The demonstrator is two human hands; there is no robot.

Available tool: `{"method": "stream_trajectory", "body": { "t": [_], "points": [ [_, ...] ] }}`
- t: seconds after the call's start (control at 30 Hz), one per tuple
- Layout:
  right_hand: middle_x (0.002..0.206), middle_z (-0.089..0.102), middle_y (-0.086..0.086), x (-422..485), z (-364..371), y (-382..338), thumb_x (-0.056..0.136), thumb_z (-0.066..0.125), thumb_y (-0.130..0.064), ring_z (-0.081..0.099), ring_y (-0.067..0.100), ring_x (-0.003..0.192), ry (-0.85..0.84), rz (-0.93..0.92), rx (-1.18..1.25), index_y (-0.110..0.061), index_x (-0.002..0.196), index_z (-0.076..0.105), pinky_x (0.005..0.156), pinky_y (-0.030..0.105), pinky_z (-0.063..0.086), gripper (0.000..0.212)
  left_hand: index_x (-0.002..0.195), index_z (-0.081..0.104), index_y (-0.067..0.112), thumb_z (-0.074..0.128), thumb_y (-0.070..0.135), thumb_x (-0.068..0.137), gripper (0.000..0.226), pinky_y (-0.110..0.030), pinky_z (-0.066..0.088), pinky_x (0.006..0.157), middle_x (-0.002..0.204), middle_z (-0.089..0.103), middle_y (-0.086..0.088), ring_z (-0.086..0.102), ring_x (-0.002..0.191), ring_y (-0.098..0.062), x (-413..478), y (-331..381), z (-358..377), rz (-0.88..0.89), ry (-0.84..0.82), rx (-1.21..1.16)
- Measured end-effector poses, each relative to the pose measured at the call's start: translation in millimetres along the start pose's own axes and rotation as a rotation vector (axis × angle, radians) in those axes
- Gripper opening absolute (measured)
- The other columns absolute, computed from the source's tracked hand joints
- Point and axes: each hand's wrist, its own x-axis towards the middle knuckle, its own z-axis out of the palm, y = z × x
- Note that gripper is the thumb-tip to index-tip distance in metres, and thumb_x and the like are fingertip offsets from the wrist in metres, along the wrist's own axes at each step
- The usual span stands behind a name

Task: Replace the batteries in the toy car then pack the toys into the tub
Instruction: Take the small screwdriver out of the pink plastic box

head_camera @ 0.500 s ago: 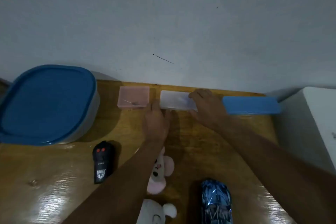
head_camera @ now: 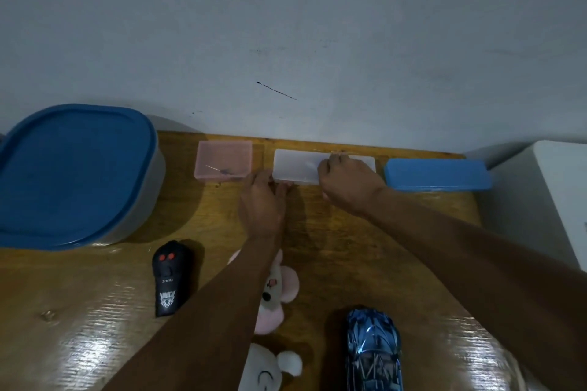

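Both hands reach to the far edge of the tabletop [head_camera: 365, 251], where a white translucent case [head_camera: 293, 168] lies flat against the wall [head_camera: 286, 25]. The left hand [head_camera: 263, 200] has its fingers [head_camera: 259, 178] straight and close together, the tips touching the case's near left corner. Whether the thumb hooks under the edge cannot be told. The right hand [head_camera: 349, 182] lies over the right half of the case, its fingers [head_camera: 335, 160] curled down onto the lid with the tips at the far rim, gripping it.

Just left of the left fingers sits a small pink box [head_camera: 222, 159], open, with a thin pin-like thing lying in it. Just right of the right fingers lies a closed blue case [head_camera: 438, 174], apart from the white one. Beyond it stands a white block [head_camera: 556, 194] off the tabletop's right end.

Far left of the fingers stands the tub [head_camera: 73, 174], grey-walled, its blue lid on. Nearer the person than the fingers, a black remote control [head_camera: 168, 279] lies left of the left forearm. A pink plush toy [head_camera: 282, 286] lies partly under that forearm, and a white plush toy [head_camera: 270, 371] lies at the bottom edge. The toy car [head_camera: 373, 349], glossy blue and black, stands on the tabletop between the two forearms, well apart from either hand.
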Motion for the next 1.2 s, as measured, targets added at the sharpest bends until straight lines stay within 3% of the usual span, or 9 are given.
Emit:
{"method": "stream_trajectory", "body": {
  "t": [0.17, 0.33, 0.57, 0.67, 0.77, 0.93, 1.07, 1.13, 1.2],
  "points": [
    [0.13, 0.05, 0.035, -1.3, -10.3, -1.1, 0.096, 0.051, -0.009, 0.054, 0.044, 0.117, -0.038, -0.055, -0.096, 0.014, 0.134, 0.036, 0.097, 0.045, 0.048, 0.047, 0.104, 0.069, 0.013, 0.069, 0.031, 0.085, 0.026, -0.032, 0.047, 0.075, 0.107, 0.066, -0.006, 0.062, 0.095, -0.024, 1.3, 1.8, 0.1, -0.015, 0.007, 0.021],
    [0.123, 0.06, 0.025, -1.1, -13.0, 5.0, 0.092, 0.057, -0.015, 0.06, 0.034, 0.107, -0.061, -0.049, 0.05, 0.006, 0.129, 0.047, 0.089, 0.04, 0.052, 0.043, 0.104, 0.068, 0.012, 0.069, 0.032, 0.084, 0.028, -0.029, 0.044, 0.074, 0.106, 0.066, -0.006, 0.061, 0.095, -0.023, 0.0, 2.5, -2.2, -0.019, -0.003, 0.027],
    [0.1, 0.065, 0.011, 3.4, -17.7, 33.5, 0.089, 0.054, -0.033, 0.057, 0.024, 0.077, -0.029, -0.043, 0.321, -0.009, 0.105, 0.059, 0.065, 0.032, 0.044, 0.029, 0.114, 0.063, 0.015, 0.064, 0.044, 0.085, 0.041, -0.036, 0.054, 0.082, 0.111, 0.064, -0.005, 0.06, 0.1, -0.022, -3.5, 4.2, -9.9, 0.052, -0.106, 0.028],
    [0.104, 0.063, 0.011, 2.7, -19.0, 46.0, 0.091, 0.051, -0.034, 0.058, 0.025, 0.086, -0.023, -0.036, 0.476, -0.009, 0.11, 0.06, 0.076, 0.038, 0.05, 0.032, 0.107, 0.065, 0.012, 0.06, 0.048, 0.087, 0.042, -0.032, 0.053, 0.074, 0.102, 0.066, -0.006, 0.061, 0.093, -0.021, -5.3, 7.4, -12.2, 0.042, -0.098, 0.011],
    [0.112, 0.061, 0.011, 4.5, -18.8, 54.8, 0.096, 0.047, -0.028, 0.057, 0.028, 0.098, -0.029, -0.015, 0.572, -0.01, 0.117, 0.057, 0.085, 0.041, 0.047, 0.029, 0.099, 0.066, 0.013, 0.06, 0.045, 0.088, 0.034, -0.03, 0.052, 0.069, 0.092, 0.068, -0.003, 0.063, 0.085, -0.018, -2.6, 14.8, -14.1, -0.051, -0.103, -0.022],
    [0.108, 0.057, 0.01, 11.5, -8.7, 60.2, 0.096, 0.051, -0.024, 0.053, 0.029, 0.101, 0.186, 0.085, 0.546, -0.013, 0.116, 0.065, 0.081, 0.038, 0.046, 0.027, 0.097, 0.067, 0.012, 0.067, 0.034, 0.087, 0.024, -0.027, 0.045, 0.064, 0.087, 0.068, -0.004, 0.061, 0.08, -0.019, -0.9, 24.9, -17.0, -0.149, -0.086, -0.09],
    [0.094, 0.063, 0.016, 17.2, -5.4, 57.8, 0.089, 0.064, -0.015, 0.058, 0.035, 0.086, 0.379, 0.175, 0.423, -0.004, 0.1, 0.07, 0.07, 0.042, 0.051, 0.017, 0.116, 0.064, 0.012, 0.069, 0.027, 0.087, 0.032, -0.023, 0.039, 0.066, 0.098, 0.07, -0.006, 0.058, 0.083, -0.017, -0.7, 29.8, -19.1, -0.17, -0.088, -0.176],
    [0.084, 0.062, 0.019, 19.3, -4.0, 54.2, 0.082, 0.07, -0.002, 0.06, 0.036, 0.073, 0.419, 0.19, 0.418, 0.001, 0.089, 0.068, 0.062, 0.039, 0.052, 0.008, 0.119, 0.063, 0.012, 0.07, 0.027, 0.086, 0.036, -0.023, 0.04, 0.068, 0.101, 0.071, -0.008, 0.059, 0.084, -0.017, 0.6, 28.8, -18.3, -0.176, -0.092, -0.188],
    [0.081, 0.062, 0.019, 20.7, 0.1, 52.1, 0.075, 0.071, 0.007, 0.06, 0.035, 0.068, 0.406, 0.202, 0.433, 0.002, 0.085, 0.066, 0.058, 0.036, 0.051, 0.012, 0.121, 0.063, 0.013, 0.07, 0.028, 0.086, 0.039, -0.022, 0.039, 0.068, 0.103, 0.071, -0.008, 0.059, 0.086, -0.017, 1.8, 27.5, -17.7, -0.18, -0.092, -0.185]
  ]
}}
